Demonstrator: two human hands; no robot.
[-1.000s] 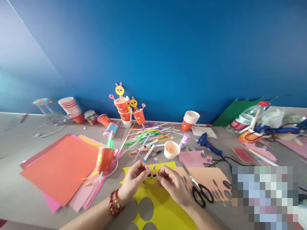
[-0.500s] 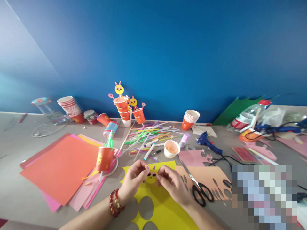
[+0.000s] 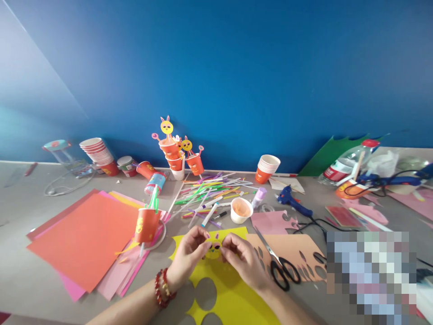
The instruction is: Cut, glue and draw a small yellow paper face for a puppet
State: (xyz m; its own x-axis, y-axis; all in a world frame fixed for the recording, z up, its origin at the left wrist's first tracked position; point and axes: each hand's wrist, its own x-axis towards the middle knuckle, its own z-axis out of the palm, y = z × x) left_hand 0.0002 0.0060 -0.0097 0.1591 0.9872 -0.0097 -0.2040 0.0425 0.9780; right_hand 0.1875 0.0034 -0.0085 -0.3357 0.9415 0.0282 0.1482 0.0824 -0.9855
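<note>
Between my two hands is a small round yellow paper bunny face (image 3: 214, 249) with pink ears and dark eyes. My left hand (image 3: 190, 253), with red beads at the wrist, pinches its left edge. The right edge is pinched by my right hand (image 3: 242, 257). Both hands are over a yellow sheet (image 3: 233, 293) with round holes cut in it. Black-handled scissors (image 3: 278, 259) lie on a peach sheet (image 3: 304, 246) to the right. A white cup (image 3: 241, 210) with something orange inside stands just beyond my hands.
Orange and pink sheets (image 3: 84, 239) lie at left, beside an orange cup (image 3: 147, 225) holding green strips. Colourful sticks (image 3: 209, 192) are scattered behind. Decorated bunny cups (image 3: 174, 158) stand near the blue wall. A blue glue gun (image 3: 292, 201) and its cable lie at right.
The view has shifted very slightly. Both hands keep their pinch on the bunny face, with almost no movement.
</note>
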